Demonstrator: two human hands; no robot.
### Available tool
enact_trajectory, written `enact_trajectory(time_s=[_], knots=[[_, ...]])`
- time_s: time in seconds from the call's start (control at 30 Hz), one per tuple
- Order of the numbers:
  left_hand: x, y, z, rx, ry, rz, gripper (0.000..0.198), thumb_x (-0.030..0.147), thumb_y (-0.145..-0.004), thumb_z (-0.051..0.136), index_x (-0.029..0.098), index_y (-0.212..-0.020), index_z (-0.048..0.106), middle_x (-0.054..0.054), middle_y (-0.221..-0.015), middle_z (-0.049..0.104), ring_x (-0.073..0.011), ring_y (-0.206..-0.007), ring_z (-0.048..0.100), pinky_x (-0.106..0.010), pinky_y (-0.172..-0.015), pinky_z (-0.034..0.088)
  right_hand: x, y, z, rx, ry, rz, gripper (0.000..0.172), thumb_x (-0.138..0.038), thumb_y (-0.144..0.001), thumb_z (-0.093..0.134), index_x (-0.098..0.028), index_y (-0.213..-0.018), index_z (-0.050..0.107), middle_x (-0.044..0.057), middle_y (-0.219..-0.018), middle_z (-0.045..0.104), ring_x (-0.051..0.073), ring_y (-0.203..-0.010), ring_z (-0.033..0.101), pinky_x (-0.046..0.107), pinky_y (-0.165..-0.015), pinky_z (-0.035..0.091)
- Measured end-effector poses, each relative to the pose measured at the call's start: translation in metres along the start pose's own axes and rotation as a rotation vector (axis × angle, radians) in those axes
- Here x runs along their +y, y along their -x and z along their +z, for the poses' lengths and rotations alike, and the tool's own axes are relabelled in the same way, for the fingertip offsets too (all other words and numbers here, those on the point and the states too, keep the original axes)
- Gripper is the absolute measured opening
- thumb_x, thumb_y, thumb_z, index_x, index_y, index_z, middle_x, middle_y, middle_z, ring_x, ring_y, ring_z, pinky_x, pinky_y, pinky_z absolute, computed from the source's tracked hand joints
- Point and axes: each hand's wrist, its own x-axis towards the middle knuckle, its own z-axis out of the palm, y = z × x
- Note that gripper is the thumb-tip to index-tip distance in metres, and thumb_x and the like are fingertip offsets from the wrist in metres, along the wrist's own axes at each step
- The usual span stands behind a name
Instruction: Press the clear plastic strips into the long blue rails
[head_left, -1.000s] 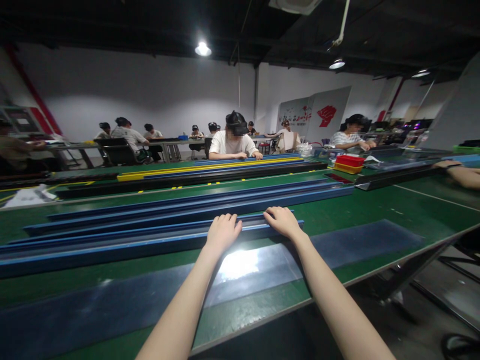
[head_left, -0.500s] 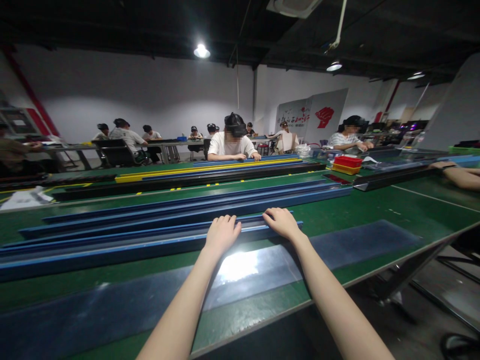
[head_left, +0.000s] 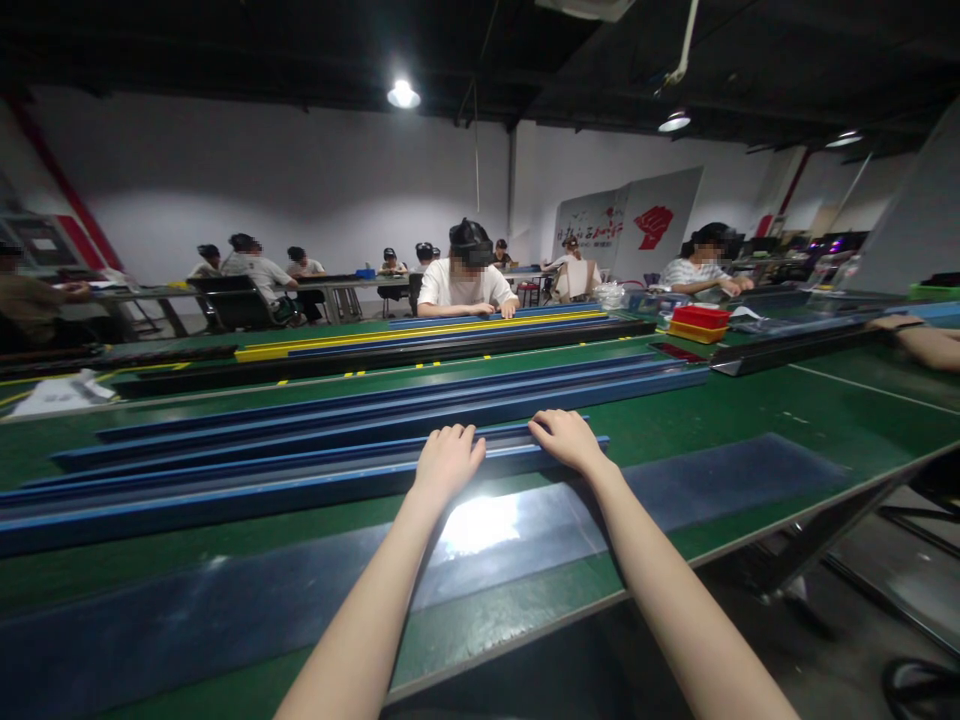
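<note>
A long blue channel-shaped profile (head_left: pixel 225 503) lies on the green table (head_left: pixel 757 400), running from the left edge to the middle. My left hand (head_left: pixel 450 462) rests over it with the fingers bent across its top, wrapped on its near side. Close to its right end, my right hand (head_left: pixel 568 440) grips the same profile, thumb towards the left hand. The fingertips of both hands are partly hidden behind the rim. Nearer to me lies a flat, clear bluish strip (head_left: pixel 300 585), reflecting a lamp, and my forearms pass above it.
More blue profiles (head_left: pixel 390 408) lie just beyond, then black and yellow ones (head_left: pixel 450 333). Red and yellow trays (head_left: pixel 697 322) stand at the back right, near a black profile (head_left: pixel 787 347). A person (head_left: pixel 465 275) works opposite; another person's arm (head_left: pixel 926 342) reaches in at right.
The view has shifted slightly. Both hands stay on the blue profile in nearly the same places.
</note>
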Motion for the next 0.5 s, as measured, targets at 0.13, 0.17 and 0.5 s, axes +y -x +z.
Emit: enact_trajectory(time_s=[0.13, 0.17, 0.5], knots=[[0.0001, 0.0, 0.0001, 0.001, -0.012, 0.003, 0.038, 0.033, -0.09, 0.027, 0.014, -0.107, 0.055, -0.01, -0.102, 0.062, -0.023, -0.093, 0.054, -0.034, -0.079, 0.037, -0.0004, 0.0003, -0.0009, -0.01, 0.003, 0.004, 0.037, -0.037, -0.089, 0.029, -0.02, -0.092, 0.062, 0.005, -0.094, 0.066, 0.016, -0.091, 0.056, 0.025, -0.076, 0.032], [0.0002, 0.0001, -0.0001, 0.001, -0.018, 0.004, 0.038, 0.034, -0.09, 0.026, 0.014, -0.107, 0.055, -0.01, -0.102, 0.062, -0.0228, -0.094, 0.054, -0.034, -0.079, 0.037, -0.0003, 0.0003, -0.0007, -0.009, 0.003, 0.003, 0.038, -0.037, -0.089, 0.029, -0.02, -0.092, 0.062, 0.005, -0.094, 0.066, 0.016, -0.092, 0.056, 0.025, -0.076, 0.032], [0.0006, 0.0012, -0.0027, -0.009, -0.022, 0.0, 0.037, 0.033, -0.09, 0.027, 0.015, -0.107, 0.055, -0.01, -0.101, 0.062, -0.0217, -0.093, 0.055, -0.032, -0.08, 0.037, 0.0014, -0.0009, 0.002, -0.001, -0.003, -0.007, 0.037, -0.037, -0.089, 0.029, -0.021, -0.091, 0.062, 0.004, -0.095, 0.066, 0.016, -0.09, 0.057, 0.025, -0.074, 0.032]])
